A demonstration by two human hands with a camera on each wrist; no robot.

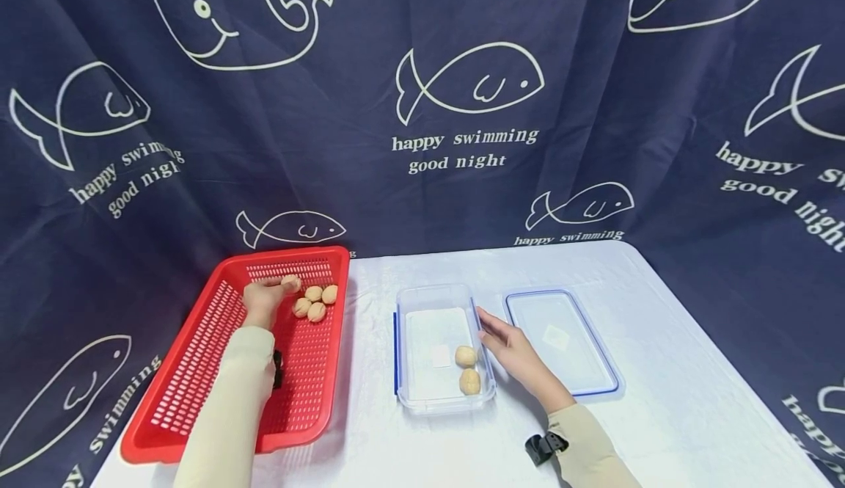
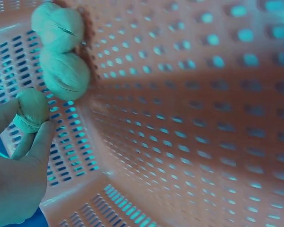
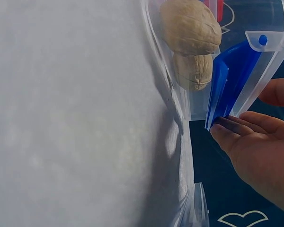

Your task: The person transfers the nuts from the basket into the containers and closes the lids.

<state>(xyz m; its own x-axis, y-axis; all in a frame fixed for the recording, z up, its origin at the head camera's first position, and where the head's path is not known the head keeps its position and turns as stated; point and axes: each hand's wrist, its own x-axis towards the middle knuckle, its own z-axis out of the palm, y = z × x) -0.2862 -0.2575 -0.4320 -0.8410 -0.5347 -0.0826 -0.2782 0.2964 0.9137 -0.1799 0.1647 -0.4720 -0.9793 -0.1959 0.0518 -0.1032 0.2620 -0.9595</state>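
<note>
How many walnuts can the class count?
7: one walnut pinched by the left hand, four walnuts toward the far right of the red basket, two walnuts toward the near right of the clear container. Others may be hidden.

The worktop [image 1: 371,326] was white. By its left edge, the slotted basket [image 1: 304,381] was red. The walnuts [image 1: 317,312] were tan. Toward the right edge, the clear lid [image 1: 573,363] had a blue rim [image 1: 597,391]; the clear box [image 1: 425,330], blue clips [image 3: 232,78]. White fish [image 1: 475,88], whales [image 1: 257,18] and lettering [image 1: 465,140] patterned the navy curtain [image 1: 376,209].
</note>
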